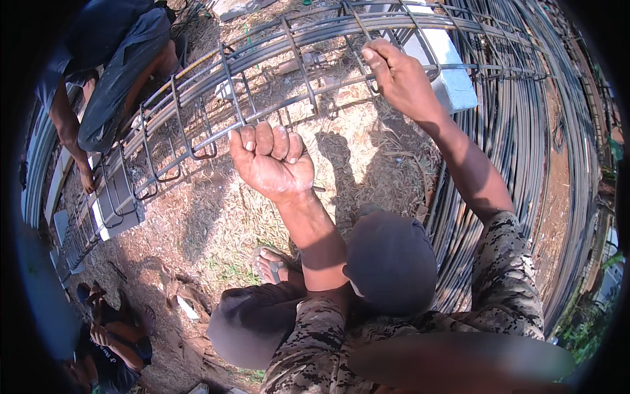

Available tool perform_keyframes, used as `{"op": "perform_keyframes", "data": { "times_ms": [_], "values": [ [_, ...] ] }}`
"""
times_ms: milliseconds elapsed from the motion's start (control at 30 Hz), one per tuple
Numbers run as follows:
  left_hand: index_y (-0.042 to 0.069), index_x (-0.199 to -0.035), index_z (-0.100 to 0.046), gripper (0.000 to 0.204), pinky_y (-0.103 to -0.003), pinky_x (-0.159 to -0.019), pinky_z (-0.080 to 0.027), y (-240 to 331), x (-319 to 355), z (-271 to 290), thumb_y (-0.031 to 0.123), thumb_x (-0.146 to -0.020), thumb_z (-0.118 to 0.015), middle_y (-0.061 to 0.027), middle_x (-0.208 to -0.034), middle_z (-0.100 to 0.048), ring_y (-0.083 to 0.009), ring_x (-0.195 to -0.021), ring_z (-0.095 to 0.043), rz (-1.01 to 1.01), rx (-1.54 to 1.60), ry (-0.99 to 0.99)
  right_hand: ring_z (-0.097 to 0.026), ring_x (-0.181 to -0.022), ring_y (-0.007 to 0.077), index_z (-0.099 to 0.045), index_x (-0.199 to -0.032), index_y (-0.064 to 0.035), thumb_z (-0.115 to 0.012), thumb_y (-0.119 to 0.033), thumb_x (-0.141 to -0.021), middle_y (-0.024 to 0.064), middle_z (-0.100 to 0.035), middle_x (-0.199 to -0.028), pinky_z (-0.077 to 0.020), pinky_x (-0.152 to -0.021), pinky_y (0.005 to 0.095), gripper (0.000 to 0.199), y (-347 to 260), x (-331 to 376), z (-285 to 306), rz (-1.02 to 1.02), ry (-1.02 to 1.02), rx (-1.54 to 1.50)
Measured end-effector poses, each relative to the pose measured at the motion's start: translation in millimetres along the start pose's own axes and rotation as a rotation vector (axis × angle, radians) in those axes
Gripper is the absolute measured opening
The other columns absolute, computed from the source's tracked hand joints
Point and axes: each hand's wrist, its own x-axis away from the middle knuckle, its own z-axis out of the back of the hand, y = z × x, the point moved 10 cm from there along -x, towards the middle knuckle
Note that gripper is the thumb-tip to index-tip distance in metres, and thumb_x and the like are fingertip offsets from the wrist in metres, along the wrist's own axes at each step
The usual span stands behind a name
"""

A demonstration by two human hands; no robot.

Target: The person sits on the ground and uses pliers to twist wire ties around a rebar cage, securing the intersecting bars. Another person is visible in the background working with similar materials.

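A long reinforcing-bar cage (190,141) curves across the view, its lengthwise steel bars ringed by square stirrups. My left hand (272,161) is a closed fist, palm side up, against the near lower bar. A short dark end shows beside the heel of that hand; what the fingers hold is hidden. Farther right, my right hand (403,79) is closed at a steel stirrup (357,23), with thumb and forefinger curled against it.
Pale blocks (453,85) support the cage at right and left (118,210). Many loose steel bars (518,164) lie along the right. A co-worker (125,72) crouches at far left, one hand at the cage. Another person (115,341) is at lower left.
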Motion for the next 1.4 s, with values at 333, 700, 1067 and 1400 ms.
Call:
{"op": "perform_keyframes", "data": {
  "times_ms": [333,700,1067,1400],
  "values": [
    [0.018,-0.066,-0.035,0.044,-0.024,-0.038,-0.018,93,-13,101,0.035,-0.101,-0.055,0.0063,-0.053,-0.023,-0.0064,-0.043,-0.022,-0.347,-0.350,0.563,-0.061,-0.061,0.0268,-0.061,-0.093,-0.0093,-0.064,-0.022,-0.092,0.0070,-0.060,-0.072,-0.0486,-0.054,0.0389,0.013,-3,55,-40,0.317,0.066,0.140],
    [0.019,-0.058,-0.027,0.048,-0.027,-0.038,-0.011,190,0,143,0.029,-0.100,-0.049,0.0068,-0.048,-0.019,-0.0084,-0.039,-0.010,-0.384,-0.052,0.439,-0.052,-0.065,0.0147,-0.057,-0.089,-0.0035,-0.046,-0.028,-0.105,0.0028,-0.049,-0.069,-0.0442,-0.063,0.0321,0.032,81,265,-192,-0.469,-0.414,-0.797],
    [0.020,-0.066,-0.032,0.043,-0.026,-0.038,-0.012,33,-17,54,0.032,-0.099,-0.057,0.0073,-0.051,-0.021,-0.0074,-0.041,-0.015,-0.253,-0.498,0.486,-0.056,-0.117,0.0374,-0.044,-0.143,-0.0021,-0.056,-0.032,-0.098,0.0245,-0.059,-0.126,-0.0442,-0.099,0.0489,0.055,99,177,-57,-0.188,-0.320,0.259],
    [0.016,-0.075,-0.040,0.032,-0.025,-0.037,-0.020,4,8,91,0.029,-0.098,-0.059,0.0057,-0.056,-0.032,-0.0063,-0.043,-0.027,-0.388,-0.559,0.751,-0.067,-0.082,0.0323,-0.062,-0.116,0.0007,-0.059,-0.020,-0.095,0.0181,-0.068,-0.095,-0.0533,-0.070,0.0396,0.030,24,152,-133,-0.169,-0.238,0.064]
  ]
}}
